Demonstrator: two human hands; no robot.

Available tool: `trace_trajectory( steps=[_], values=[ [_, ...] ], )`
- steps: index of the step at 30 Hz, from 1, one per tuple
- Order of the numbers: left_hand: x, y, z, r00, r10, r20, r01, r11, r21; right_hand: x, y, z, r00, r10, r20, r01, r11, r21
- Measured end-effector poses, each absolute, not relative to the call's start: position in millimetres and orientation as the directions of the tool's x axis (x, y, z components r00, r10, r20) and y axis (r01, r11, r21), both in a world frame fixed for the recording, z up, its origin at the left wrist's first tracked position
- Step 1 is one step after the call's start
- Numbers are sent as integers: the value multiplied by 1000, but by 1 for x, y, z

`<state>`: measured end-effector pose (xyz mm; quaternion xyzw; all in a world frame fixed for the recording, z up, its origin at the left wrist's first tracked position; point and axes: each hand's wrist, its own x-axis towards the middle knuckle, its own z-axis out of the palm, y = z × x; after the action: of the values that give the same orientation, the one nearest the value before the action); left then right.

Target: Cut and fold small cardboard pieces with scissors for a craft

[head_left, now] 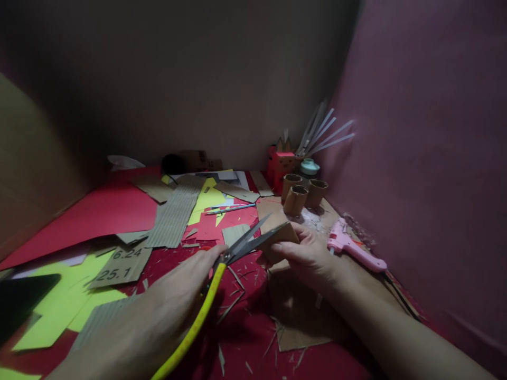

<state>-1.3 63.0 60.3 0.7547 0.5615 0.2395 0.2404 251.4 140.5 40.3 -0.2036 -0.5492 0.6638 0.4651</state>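
My left hand (194, 282) grips a pair of scissors (214, 295) with yellow handles; its fingers are partly hidden behind the wrist and handle. The blades stand apart, and the lower one lies along the top edge of a small brown cardboard piece (273, 254). That piece is pinched between the thumb and fingers of my right hand (309, 253). Under my right hand a larger cardboard sheet (301, 327) rests on the red tabletop. Thin cardboard trimmings (233, 295) are scattered below the scissors.
Several short cardboard tubes (296, 201) stand at the back right, before a red box (283, 164) and white glue sticks (325, 129). A pink glue gun (354, 248) lies by the right wall. Corrugated strips (178, 211), yellow paper (67, 295) and a red sheet (99, 211) cover the left.
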Motion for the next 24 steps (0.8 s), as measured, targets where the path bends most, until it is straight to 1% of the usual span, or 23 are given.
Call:
trace_trajectory(
  steps=[3, 6, 10, 12, 18, 24],
  values=[
    [6, 65, 64, 311, 950, 39, 782, -279, 557, 251, 141, 37, -466, 855, 226, -404, 22, -915],
    [12, 65, 66, 295, 954, 53, 808, -279, 520, 251, 139, 36, -469, 858, 207, -398, 3, -917],
    [14, 65, 64, 327, 939, 102, 804, -333, 493, 250, 137, 38, -472, 862, 187, -390, -14, -921],
    [14, 64, 63, 340, 934, 112, 801, -350, 485, 250, 137, 39, -472, 864, 173, -392, -30, -920],
    [17, 65, 65, 386, 920, 62, 795, -366, 483, 249, 139, 36, -493, 859, 137, -393, -79, -916],
    [23, 66, 75, 350, 935, 64, 800, -333, 499, 249, 139, 33, -482, 867, 127, -397, -88, -913]
  ],
)
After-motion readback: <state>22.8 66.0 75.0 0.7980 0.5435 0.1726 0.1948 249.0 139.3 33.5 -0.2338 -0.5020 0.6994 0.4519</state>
